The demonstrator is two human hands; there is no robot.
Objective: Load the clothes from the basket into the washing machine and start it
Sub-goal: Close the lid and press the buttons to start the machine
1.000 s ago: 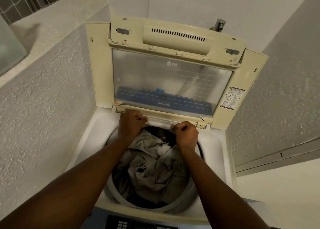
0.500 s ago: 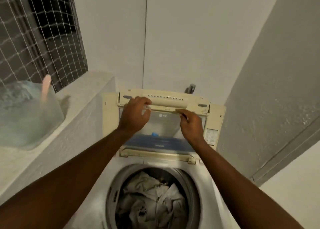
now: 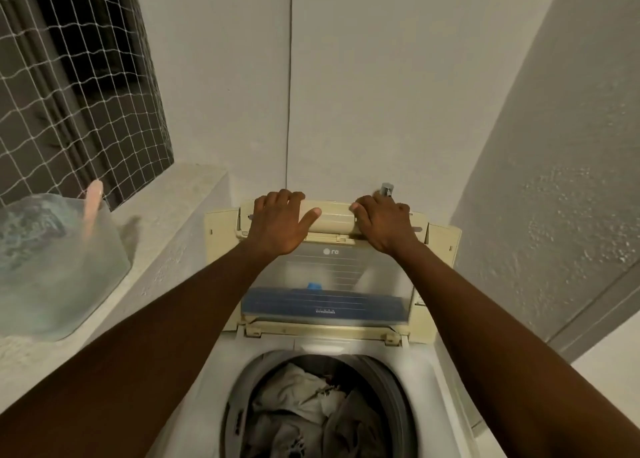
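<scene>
A white top-loading washing machine (image 3: 446,381) stands below me with its drum open. Crumpled pale and grey clothes (image 3: 304,412) fill the drum. The cream lid (image 3: 332,277) with a clear window stands folded upright at the back. My left hand (image 3: 277,220) grips the lid's top edge on the left, fingers curled over it. My right hand (image 3: 384,220) grips the same edge on the right. The basket is out of view.
A translucent plastic tub (image 3: 52,267) with a pink handle sits on the rough ledge (image 3: 166,222) at left, under a netted window (image 3: 69,83). A metal tap (image 3: 386,190) sticks out behind the lid. Walls close in behind and to the right.
Both hands left the clothes at the drum's back rim, rose to the lid, and now hold its top edge. My view tilted upward.
</scene>
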